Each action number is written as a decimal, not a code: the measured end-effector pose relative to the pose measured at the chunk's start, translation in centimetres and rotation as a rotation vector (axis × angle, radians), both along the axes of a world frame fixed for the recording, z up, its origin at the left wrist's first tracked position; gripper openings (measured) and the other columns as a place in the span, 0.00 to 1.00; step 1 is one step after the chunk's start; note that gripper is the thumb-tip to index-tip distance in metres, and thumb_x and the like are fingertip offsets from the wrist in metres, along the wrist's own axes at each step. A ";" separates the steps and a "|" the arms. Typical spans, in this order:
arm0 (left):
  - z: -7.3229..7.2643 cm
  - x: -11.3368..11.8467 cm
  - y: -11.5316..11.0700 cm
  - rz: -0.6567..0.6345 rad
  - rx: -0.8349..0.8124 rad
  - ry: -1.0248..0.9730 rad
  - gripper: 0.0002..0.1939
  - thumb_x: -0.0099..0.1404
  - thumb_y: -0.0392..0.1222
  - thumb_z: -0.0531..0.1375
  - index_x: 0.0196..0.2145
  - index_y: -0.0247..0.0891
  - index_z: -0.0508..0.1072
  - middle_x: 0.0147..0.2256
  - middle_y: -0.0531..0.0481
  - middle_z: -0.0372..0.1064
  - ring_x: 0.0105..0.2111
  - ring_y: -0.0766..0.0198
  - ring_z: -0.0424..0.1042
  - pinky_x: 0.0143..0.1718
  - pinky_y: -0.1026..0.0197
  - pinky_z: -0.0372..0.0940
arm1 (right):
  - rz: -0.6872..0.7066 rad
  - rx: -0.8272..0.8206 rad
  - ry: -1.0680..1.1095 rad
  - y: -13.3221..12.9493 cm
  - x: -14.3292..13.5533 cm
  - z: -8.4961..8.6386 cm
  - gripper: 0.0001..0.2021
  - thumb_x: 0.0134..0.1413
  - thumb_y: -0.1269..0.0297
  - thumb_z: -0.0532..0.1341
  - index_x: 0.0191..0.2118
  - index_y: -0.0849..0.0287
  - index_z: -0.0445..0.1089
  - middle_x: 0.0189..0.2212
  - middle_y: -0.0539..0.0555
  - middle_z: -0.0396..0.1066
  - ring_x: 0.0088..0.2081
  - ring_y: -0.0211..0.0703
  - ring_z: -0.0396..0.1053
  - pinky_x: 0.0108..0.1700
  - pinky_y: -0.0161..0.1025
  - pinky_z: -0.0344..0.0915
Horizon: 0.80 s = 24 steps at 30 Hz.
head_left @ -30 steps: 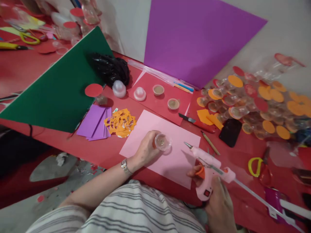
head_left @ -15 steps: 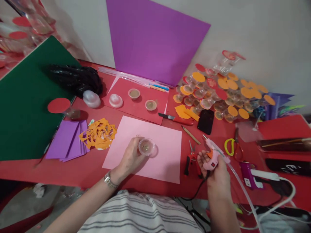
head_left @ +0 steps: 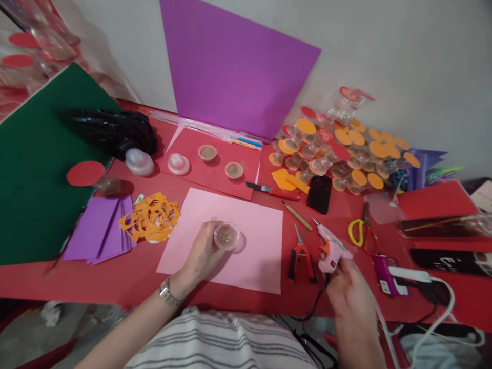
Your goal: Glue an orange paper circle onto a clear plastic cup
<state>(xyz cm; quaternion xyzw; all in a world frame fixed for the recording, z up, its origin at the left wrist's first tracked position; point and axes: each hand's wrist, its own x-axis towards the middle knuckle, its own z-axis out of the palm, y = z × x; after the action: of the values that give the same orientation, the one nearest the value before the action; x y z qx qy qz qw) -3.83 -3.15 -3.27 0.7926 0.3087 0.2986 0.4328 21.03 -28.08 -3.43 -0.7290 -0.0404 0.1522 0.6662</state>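
My left hand (head_left: 203,251) is closed around a small clear plastic cup (head_left: 226,237), held above a pink sheet of paper (head_left: 257,266). A little greyish material shows inside the cup. On the right, a pink glue gun (head_left: 333,248) lies on the red table with its nozzle pointing up and left. My right hand (head_left: 351,287) is at its rear end, palm partly turned up, its fingers no longer wrapped round the handle. Between the paper and the glue gun lie red-handled snips (head_left: 302,256) and a wooden-handled tool (head_left: 296,215).
Orange paper cutouts (head_left: 151,218) and purple paper pieces (head_left: 98,228) lie left. Behind are two small cups (head_left: 207,152), a utility knife (head_left: 272,191) and a black phone (head_left: 319,195). Many orange-topped cups (head_left: 346,148) crowd the back right, with yellow-handled scissors (head_left: 357,232) and a purple power strip (head_left: 388,277) nearer.
My right hand has loosened from the glue gun's handle and drawn back toward me, leaving the gun on the table. My left hand still holds the cup. The view has shifted slightly.
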 end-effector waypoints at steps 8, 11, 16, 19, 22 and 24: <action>0.0 0.0 0.1 0.002 0.036 0.001 0.13 0.62 0.42 0.63 0.44 0.36 0.71 0.41 0.43 0.76 0.42 0.55 0.76 0.44 0.54 0.72 | -0.200 0.063 0.135 0.3 -1.5 0.4 0.16 0.41 0.57 0.71 0.37 0.58 0.77 0.40 0.53 0.79 0.44 0.42 0.76 0.45 0.37 0.74; 0.4 0.1 0.1 0.002 0.022 -0.006 0.13 0.61 0.42 0.64 0.43 0.36 0.72 0.41 0.43 0.76 0.43 0.55 0.75 0.45 0.53 0.72 | -0.285 0.087 0.070 0.6 -2.6 1.5 0.14 0.40 0.60 0.72 0.36 0.57 0.77 0.41 0.51 0.78 0.44 0.38 0.75 0.48 0.32 0.72; 1.0 0.2 -0.3 0.020 -0.037 -0.015 0.13 0.59 0.43 0.66 0.41 0.37 0.72 0.41 0.43 0.75 0.42 0.55 0.75 0.45 0.52 0.72 | -0.250 0.107 -0.097 2.9 -5.6 4.8 0.14 0.47 0.60 0.72 0.42 0.55 0.76 0.46 0.52 0.76 0.51 0.40 0.74 0.57 0.37 0.68; 0.9 0.2 -0.5 0.004 -0.051 -0.031 0.18 0.58 0.43 0.67 0.45 0.37 0.71 0.43 0.42 0.75 0.44 0.54 0.75 0.47 0.51 0.72 | 0.054 -0.155 -0.317 6.5 -5.3 6.1 0.17 0.56 0.53 0.65 0.48 0.55 0.72 0.49 0.57 0.76 0.48 0.44 0.76 0.51 0.44 0.73; 0.3 0.1 -0.7 -0.008 -0.053 -0.027 0.23 0.56 0.41 0.68 0.49 0.38 0.69 0.45 0.42 0.75 0.47 0.52 0.75 0.50 0.49 0.72 | 0.392 -0.521 -0.596 11.7 -2.5 6.3 0.17 0.59 0.52 0.57 0.45 0.58 0.73 0.46 0.60 0.78 0.48 0.49 0.77 0.52 0.47 0.72; -0.1 0.0 -0.7 -0.007 -0.043 -0.036 0.25 0.56 0.40 0.67 0.51 0.38 0.68 0.47 0.41 0.75 0.50 0.51 0.75 0.53 0.48 0.71 | 0.441 -0.608 -0.635 15.4 -0.2 5.9 0.14 0.58 0.57 0.58 0.45 0.58 0.74 0.47 0.59 0.78 0.49 0.49 0.76 0.56 0.47 0.69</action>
<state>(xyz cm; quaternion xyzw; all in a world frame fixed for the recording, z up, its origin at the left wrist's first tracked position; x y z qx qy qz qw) -3.79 -3.83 -3.33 0.7787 0.3045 0.3045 0.4563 20.87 -12.67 2.46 -0.8748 -0.3486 0.0646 0.3301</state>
